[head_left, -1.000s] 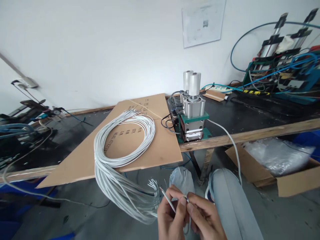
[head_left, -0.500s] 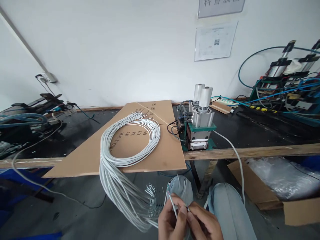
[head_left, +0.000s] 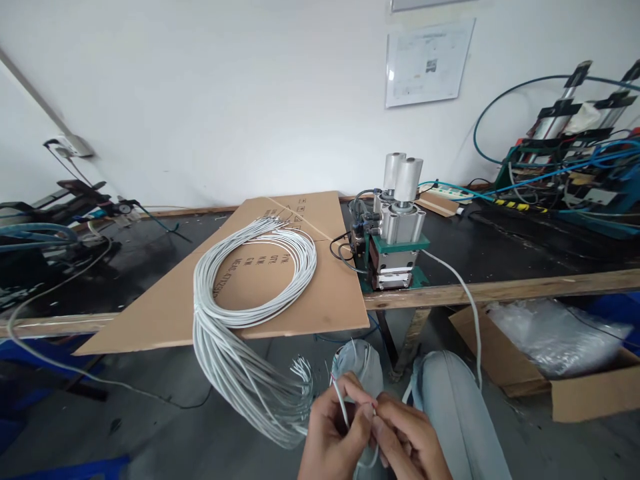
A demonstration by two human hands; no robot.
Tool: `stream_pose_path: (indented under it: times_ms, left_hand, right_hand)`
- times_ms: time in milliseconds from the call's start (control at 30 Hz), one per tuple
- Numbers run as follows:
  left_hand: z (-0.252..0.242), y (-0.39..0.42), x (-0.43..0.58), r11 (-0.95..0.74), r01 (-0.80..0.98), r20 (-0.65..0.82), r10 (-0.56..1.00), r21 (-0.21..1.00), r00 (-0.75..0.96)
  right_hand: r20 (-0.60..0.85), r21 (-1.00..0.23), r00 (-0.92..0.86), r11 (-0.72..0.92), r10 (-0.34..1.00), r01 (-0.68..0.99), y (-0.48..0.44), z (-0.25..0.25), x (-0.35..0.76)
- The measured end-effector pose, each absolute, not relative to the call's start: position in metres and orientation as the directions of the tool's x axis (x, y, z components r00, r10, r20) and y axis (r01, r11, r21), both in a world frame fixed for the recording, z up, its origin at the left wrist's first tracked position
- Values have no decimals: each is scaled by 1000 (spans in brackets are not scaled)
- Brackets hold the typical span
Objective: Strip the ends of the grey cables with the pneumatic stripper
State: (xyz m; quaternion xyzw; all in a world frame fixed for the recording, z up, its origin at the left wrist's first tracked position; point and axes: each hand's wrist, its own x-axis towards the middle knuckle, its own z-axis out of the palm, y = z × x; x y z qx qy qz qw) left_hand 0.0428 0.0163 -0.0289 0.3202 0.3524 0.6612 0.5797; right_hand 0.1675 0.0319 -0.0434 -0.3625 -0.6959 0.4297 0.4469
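My left hand point(head_left: 336, 427) is closed around a thin white cable point(head_left: 341, 402), with thumb and forefinger pinched together. Its stripped end, with a reddish wire, sticks up above the knuckles. Against those fingertips, my right hand point(head_left: 407, 433) pinches a cable end too small to make out fully. A short loop of white cable hangs below the meeting fingers. To the left lies a large coil of white cables point(head_left: 207, 287), its loose tail hanging over the front edge down towards my hands. Frayed ends point(head_left: 301, 368) show near my knee.
Flat cardboard point(head_left: 330, 313) lies under the coil on a black workbench point(head_left: 480, 260). A pneumatic machine point(head_left: 397, 227) with two silver cylinders stands right of it. More machines with blue hoses point(head_left: 565, 160) are at far right. A cardboard box point(head_left: 580, 397) holding clear plastic sits below the bench.
The view has tilted down and shifted slightly. Both hands stay together at the cable ends, fingers adjusting a little; the dark tip between the fingertips is now mostly covered.
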Motion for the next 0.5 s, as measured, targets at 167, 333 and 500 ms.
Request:
stream_pose_path:
  times_ms: [167,333,500]
  left_hand:
    - [-47,23,31,-85,-225,72,995,971,-65]
    - [-34,27,36,-51,-166,26,988,985,-149]
    - [-25,28,50,-107,-339,49,983,935,-177]
  right_hand:
    - [548,-644,-412,681,728,348,37,-48,174]
    - [611,-540,-407,734,679,412,38,-50,177]
    - [250,-959,-229,273,941,74,34,-43,167]
